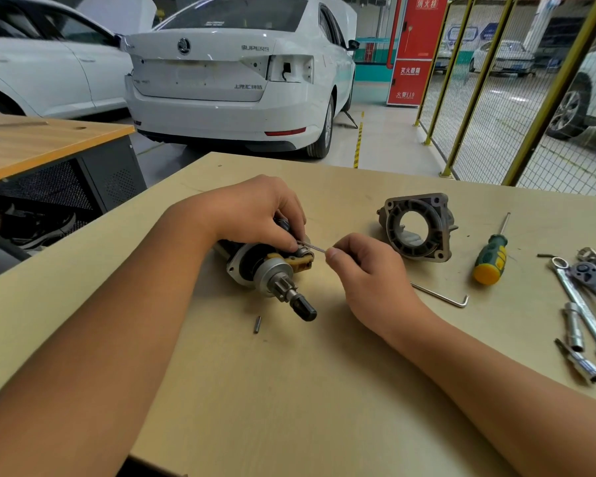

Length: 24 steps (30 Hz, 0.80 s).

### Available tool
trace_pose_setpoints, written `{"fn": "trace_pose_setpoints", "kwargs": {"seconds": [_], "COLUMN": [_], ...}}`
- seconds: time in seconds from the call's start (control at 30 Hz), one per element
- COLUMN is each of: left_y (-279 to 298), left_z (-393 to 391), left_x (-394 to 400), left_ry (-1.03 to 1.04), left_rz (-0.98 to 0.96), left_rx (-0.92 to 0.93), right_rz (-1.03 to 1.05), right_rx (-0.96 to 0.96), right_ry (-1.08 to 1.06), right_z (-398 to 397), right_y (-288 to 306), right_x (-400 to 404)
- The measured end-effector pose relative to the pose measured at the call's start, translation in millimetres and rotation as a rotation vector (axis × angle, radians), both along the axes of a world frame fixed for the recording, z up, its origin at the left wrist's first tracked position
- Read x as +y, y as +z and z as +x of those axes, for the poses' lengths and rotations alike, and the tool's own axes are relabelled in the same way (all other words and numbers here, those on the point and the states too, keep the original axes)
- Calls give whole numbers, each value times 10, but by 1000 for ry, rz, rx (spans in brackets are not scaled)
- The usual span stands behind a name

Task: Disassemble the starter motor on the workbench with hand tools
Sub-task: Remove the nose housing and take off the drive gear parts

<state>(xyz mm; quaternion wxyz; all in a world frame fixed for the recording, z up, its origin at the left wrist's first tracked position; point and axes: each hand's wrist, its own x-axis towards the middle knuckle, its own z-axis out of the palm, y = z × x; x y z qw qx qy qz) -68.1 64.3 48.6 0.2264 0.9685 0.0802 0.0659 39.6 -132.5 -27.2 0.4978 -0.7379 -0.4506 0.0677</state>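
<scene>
Bright even light, soft shadows, wide-angle bowing

Starter motor (272, 266), centre of frame: 1. Detached end housing (417, 228), right of centre: 1. Thin pin (312, 247), centre: 1. Short pin (257, 324), below centre: 1. Screwdriver (491, 256), right: 1. Hex key (441, 296), right of centre: 1. Sockets (574, 330) (587, 368), lower right edge: 2. Hands (255, 211) (369, 266): 2. Tables (289, 390) (31, 146): 2.

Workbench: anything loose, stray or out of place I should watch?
One small dark pin lies loose on the workbench, just near of the starter motor, apart from the other tools at right. It could roll away. Nothing else looks odd.
</scene>
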Motion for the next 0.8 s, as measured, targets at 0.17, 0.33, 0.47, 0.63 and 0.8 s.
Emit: {"fn": "trace_pose_setpoints", "kwargs": {"seconds": [0.17, 0.33, 0.47, 0.63, 0.8], "left_y": [33, 45, 36, 17, -7], "left_z": [3, 30, 63, 62, 78], "left_x": [-57, -132, -174, -154, -132], "left_ry": [-6, 38, 38, 29, 23], "left_rz": [85, 244, 295, 302, 272], "left_rx": [-10, 34, 62, 64, 73], "right_rz": [-1, -51, -77, -89, -126], "right_rx": [-4, -26, -5, 5, -10], "right_ry": [-31, -45, -42, -39, -15], "right_z": [5, -14, -10, -26, -38], "right_y": [5, 31, 58, 53, 64], "right_x": [11, 9, 7, 4, 7]}}
